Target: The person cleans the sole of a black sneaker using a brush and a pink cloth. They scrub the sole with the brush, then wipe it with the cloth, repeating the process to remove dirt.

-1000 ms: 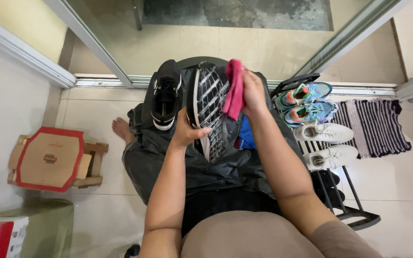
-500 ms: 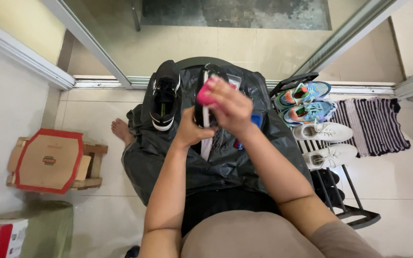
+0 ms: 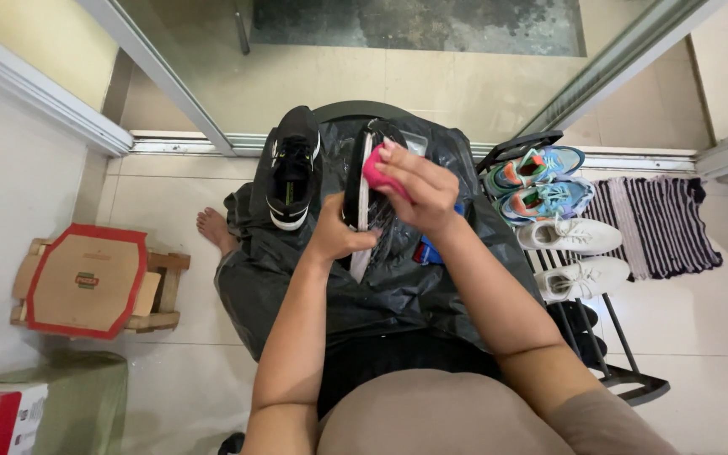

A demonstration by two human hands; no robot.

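Head view: left hand [image 3: 334, 238] has a closed grip on a black shoe [image 3: 362, 181], held on edge over the black plastic sheet [image 3: 398, 286]. Right hand [image 3: 419, 190] presses a pink cloth [image 3: 377, 173] against it, so mid-wipe. Second shoe [image 3: 291, 168] looks next.

Glossy crinkled black plastic sheet [image 3: 381, 295], matt pink cloth [image 3: 378, 179], smooth pale floor tiles [image 3: 701, 337].

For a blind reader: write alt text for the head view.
A person's left hand holds a black shoe while the right hand presses a pink cloth to it, above a black plastic sheet where a second black shoe rests.
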